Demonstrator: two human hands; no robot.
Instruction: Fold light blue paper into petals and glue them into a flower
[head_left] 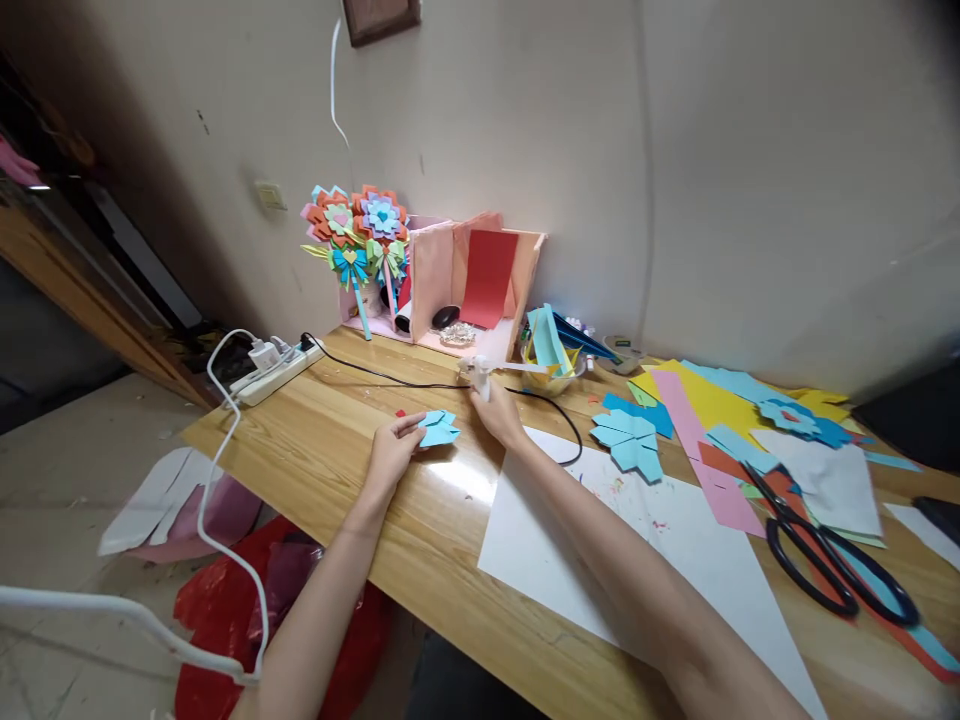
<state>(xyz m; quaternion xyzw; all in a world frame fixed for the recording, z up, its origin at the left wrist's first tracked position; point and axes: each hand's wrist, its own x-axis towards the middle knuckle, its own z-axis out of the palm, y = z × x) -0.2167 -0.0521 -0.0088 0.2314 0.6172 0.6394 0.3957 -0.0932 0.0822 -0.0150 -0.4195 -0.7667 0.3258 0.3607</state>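
Note:
My left hand [394, 450] pinches the edge of a folded light-blue paper flower piece [440, 430] just above the wooden table. In my right hand [497, 412] is a white hot glue gun [478, 376], gripped by its handle, with a pale glue stick [529, 368] jutting out of its back. The gun is apart from the paper, up and to its right. A small red scrap [400, 413] shows behind my left fingers. Right of my right forearm lies a larger light-blue paper flower [628, 442], partly on a white sheet [712, 530].
Black-handled scissors [832, 550] lie among coloured paper at right. A black cord [390, 380] crosses the table near a power strip [277, 372]. Finished paper flowers [381, 218] stand by a pink box [433, 280]. A bowl [559, 375] holds paper pieces.

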